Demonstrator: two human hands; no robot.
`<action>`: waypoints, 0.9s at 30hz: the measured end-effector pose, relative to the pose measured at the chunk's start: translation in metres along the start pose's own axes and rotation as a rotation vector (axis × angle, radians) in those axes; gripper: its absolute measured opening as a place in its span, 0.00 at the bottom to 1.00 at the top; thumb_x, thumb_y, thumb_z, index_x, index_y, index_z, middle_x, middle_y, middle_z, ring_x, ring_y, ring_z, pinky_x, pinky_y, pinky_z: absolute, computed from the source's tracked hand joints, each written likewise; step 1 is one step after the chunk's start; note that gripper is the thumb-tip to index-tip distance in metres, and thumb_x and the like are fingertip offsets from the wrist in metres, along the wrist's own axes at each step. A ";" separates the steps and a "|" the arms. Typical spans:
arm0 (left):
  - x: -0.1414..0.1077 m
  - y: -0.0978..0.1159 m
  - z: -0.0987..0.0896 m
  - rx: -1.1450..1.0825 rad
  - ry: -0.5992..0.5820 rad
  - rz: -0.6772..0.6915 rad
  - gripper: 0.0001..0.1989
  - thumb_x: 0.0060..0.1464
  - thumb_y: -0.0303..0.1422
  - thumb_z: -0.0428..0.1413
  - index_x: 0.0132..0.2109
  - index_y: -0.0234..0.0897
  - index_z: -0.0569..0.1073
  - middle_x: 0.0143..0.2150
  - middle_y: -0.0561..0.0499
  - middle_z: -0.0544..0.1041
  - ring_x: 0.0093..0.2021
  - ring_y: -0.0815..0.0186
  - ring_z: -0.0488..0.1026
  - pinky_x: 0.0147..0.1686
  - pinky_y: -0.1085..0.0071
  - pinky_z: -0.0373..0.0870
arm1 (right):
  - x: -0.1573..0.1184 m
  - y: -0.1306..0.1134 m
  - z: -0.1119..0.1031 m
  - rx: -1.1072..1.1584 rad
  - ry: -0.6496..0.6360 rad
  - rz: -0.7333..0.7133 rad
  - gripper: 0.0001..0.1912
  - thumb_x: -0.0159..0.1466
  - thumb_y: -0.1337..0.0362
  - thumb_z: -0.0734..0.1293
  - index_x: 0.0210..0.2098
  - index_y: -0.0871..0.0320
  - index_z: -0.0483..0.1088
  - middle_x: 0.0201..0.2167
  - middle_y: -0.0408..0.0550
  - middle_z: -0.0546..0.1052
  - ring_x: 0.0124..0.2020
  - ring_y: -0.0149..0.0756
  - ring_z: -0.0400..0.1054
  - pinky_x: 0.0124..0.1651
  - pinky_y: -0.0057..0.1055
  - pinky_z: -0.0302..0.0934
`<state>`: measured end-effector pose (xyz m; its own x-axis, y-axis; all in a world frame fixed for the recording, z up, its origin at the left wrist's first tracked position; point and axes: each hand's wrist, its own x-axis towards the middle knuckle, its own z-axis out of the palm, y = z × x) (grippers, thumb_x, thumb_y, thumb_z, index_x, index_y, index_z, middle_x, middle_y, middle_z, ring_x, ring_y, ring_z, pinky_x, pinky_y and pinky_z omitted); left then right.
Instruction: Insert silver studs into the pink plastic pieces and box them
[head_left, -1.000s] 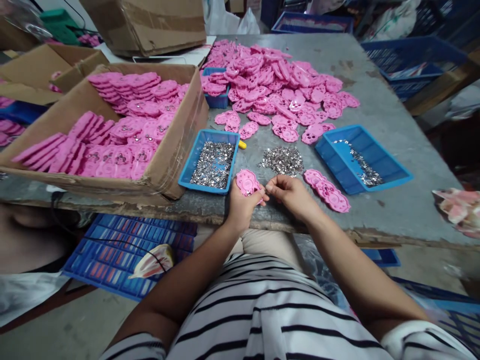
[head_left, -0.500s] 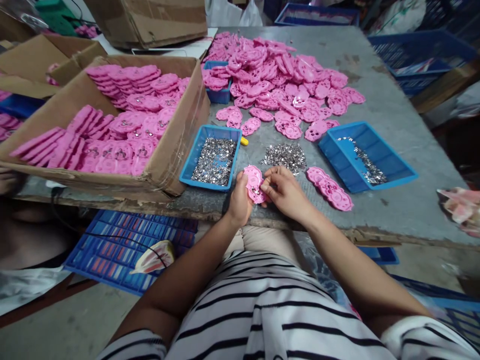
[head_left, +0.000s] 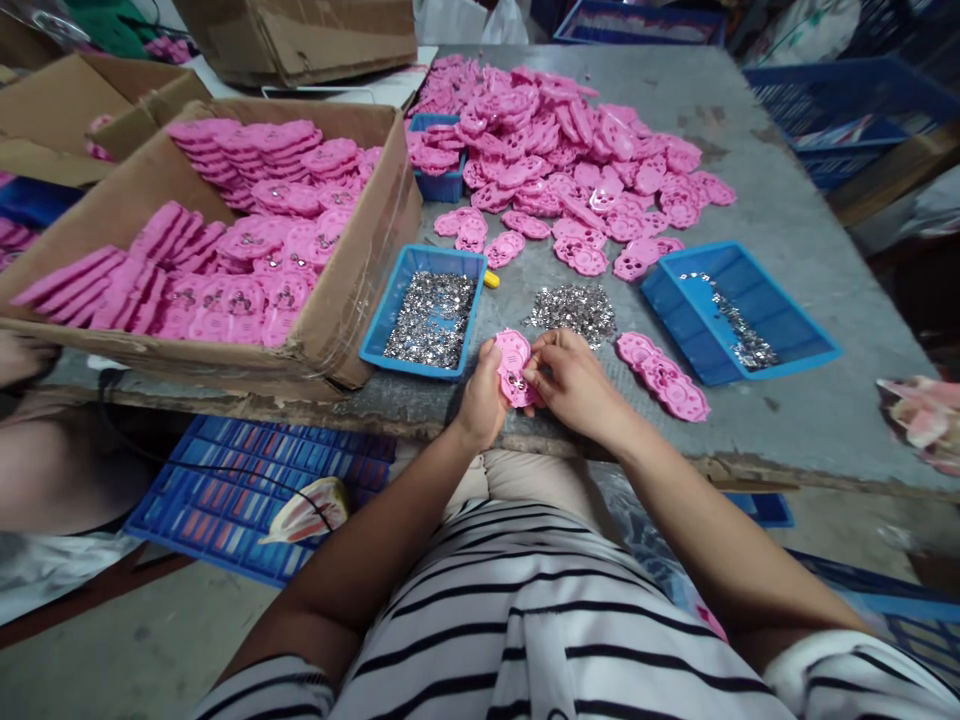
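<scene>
My left hand [head_left: 481,402] is closed round the left edge of a pink plastic piece [head_left: 513,362] with a scalloped rim, held just above the table's front edge. Small shiny metal parts show on its lower half. My right hand [head_left: 570,380] pinches at the piece's right side, thumb and forefinger together; whatever sits between those fingertips is too small to make out. Beyond my hands lies a loose heap of small silvery metal parts [head_left: 574,312]. More of them fill a blue tray [head_left: 367,345] to the left. Several pink pieces [head_left: 661,378] overlap in a row on the right.
On the left stands a cardboard box [head_left: 352,340] packed with pink pieces. A big pile of pink pieces [head_left: 555,150] covers the table's far part. At right, a blue bin [head_left: 679,335] holds some metal parts. Another person's leg [head_left: 64,460] shows at far left.
Both hands stay at the pink piece, with only slight finger movement. The whole view has shifted a little; nothing has visibly been put down or picked up.
</scene>
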<state>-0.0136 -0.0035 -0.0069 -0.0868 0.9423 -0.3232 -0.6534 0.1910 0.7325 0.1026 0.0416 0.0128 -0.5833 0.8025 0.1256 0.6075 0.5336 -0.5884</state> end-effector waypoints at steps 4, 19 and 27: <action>0.000 0.001 -0.001 0.000 -0.011 -0.009 0.18 0.55 0.48 0.51 0.43 0.38 0.65 0.31 0.50 0.73 0.29 0.67 0.73 0.22 0.76 0.67 | 0.000 -0.003 0.000 -0.023 -0.008 0.020 0.07 0.60 0.68 0.64 0.25 0.57 0.66 0.36 0.53 0.70 0.42 0.44 0.63 0.48 0.42 0.58; -0.003 -0.001 -0.007 0.083 -0.112 0.031 0.23 0.37 0.29 0.57 0.44 0.39 0.60 0.34 0.53 0.73 0.29 0.65 0.76 0.21 0.75 0.67 | -0.005 0.008 0.011 0.920 -0.025 0.297 0.22 0.54 0.44 0.69 0.26 0.55 0.62 0.19 0.38 0.67 0.16 0.28 0.60 0.24 0.31 0.56; -0.005 -0.006 -0.006 0.198 -0.115 0.101 0.24 0.36 0.25 0.54 0.45 0.39 0.60 0.30 0.55 0.75 0.23 0.69 0.74 0.18 0.77 0.64 | -0.007 0.009 0.013 0.993 0.064 0.342 0.22 0.52 0.44 0.72 0.26 0.55 0.64 0.17 0.36 0.66 0.15 0.27 0.60 0.23 0.29 0.53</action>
<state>-0.0139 -0.0113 -0.0136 -0.0503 0.9823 -0.1804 -0.4850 0.1339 0.8642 0.1055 0.0376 -0.0037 -0.4170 0.8971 -0.1463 0.0024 -0.1598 -0.9871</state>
